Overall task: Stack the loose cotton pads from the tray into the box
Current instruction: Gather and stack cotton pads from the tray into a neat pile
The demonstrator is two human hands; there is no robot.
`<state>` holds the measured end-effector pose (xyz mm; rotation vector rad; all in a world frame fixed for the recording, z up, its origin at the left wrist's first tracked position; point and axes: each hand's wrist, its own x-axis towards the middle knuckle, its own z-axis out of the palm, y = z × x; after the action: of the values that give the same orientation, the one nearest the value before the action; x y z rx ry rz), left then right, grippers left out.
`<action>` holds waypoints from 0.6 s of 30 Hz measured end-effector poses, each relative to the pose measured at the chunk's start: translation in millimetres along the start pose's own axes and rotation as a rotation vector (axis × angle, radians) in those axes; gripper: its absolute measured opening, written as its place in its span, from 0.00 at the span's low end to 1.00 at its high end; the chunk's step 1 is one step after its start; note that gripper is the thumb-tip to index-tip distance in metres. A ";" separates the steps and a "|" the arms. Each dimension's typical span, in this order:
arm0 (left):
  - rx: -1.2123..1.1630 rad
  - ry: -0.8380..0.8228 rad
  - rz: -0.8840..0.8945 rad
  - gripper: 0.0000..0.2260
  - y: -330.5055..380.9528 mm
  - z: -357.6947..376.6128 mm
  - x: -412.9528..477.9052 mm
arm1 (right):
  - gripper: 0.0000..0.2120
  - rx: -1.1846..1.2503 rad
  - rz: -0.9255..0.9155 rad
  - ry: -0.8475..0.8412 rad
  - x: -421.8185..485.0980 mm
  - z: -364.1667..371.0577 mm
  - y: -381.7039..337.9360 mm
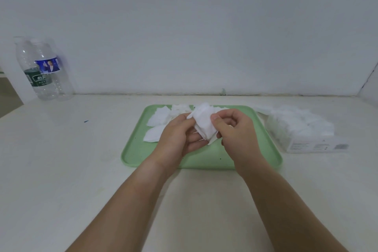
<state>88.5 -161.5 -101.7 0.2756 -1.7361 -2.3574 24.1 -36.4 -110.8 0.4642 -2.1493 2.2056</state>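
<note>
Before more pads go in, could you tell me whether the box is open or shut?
Open: the box has no lid over it, and white cotton pads heap above its rim.

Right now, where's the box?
Head view: the box sits on the white counter just right of the green tray, past the right hand, with cotton pads piled in it.

Plain room: bare white wall, pale countertop, two plastic bottles
</note>
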 end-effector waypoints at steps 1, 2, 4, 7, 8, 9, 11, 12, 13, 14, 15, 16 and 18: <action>-0.025 -0.009 -0.019 0.14 0.5 -0.8 0.4 | 0.04 -0.026 -0.018 0.019 0.1 1.3 1.1; -0.043 -0.023 -0.036 0.15 1.1 -1.8 0.3 | 0.04 -0.047 -0.035 0.034 -0.1 2.8 1.8; -0.076 -0.050 -0.070 0.17 2.5 -2.7 -0.4 | 0.04 -0.074 -0.067 0.050 -1.2 5.3 2.7; -0.124 -0.074 -0.109 0.21 5.3 -0.9 -2.2 | 0.04 -0.132 -0.108 0.067 -2.8 6.8 3.2; -0.119 -0.080 -0.109 0.22 5.7 -0.5 -2.7 | 0.04 -0.144 -0.118 0.073 -3.7 7.0 3.1; -0.110 -0.082 -0.107 0.21 6.0 0.3 -3.1 | 0.04 -0.149 -0.127 0.077 -4.4 7.4 3.0; -0.089 -0.081 -0.100 0.17 4.7 -0.3 -2.3 | 0.04 -0.160 -0.147 0.076 -5.2 8.0 2.6; -0.094 -0.079 -0.102 0.15 4.1 -1.5 -1.4 | 0.05 -0.168 -0.158 0.071 -5.4 8.3 2.4; -0.116 -0.073 -0.112 0.16 3.9 -2.6 -0.7 | 0.05 -0.175 -0.168 0.065 -5.3 8.3 2.3; -0.145 -0.060 -0.124 0.16 3.4 -4.2 0.1 | 0.05 -0.178 -0.179 0.058 -4.8 7.9 2.2; -0.169 -0.051 -0.136 0.17 3.7 -5.0 0.4 | 0.04 -0.181 -0.187 0.049 -4.0 7.4 2.2; -0.180 -0.046 -0.145 0.17 3.8 -6.2 0.3 | 0.04 -0.182 -0.196 0.033 -3.3 6.7 2.2; -0.201 -0.047 -0.155 0.17 4.6 -6.8 -0.3 | 0.07 -0.191 -0.235 -0.005 -3.1 4.7 2.3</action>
<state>90.8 -169.0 -99.2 0.3364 -1.5306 -2.6452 27.5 -40.5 -113.7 0.6720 -2.1526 1.8604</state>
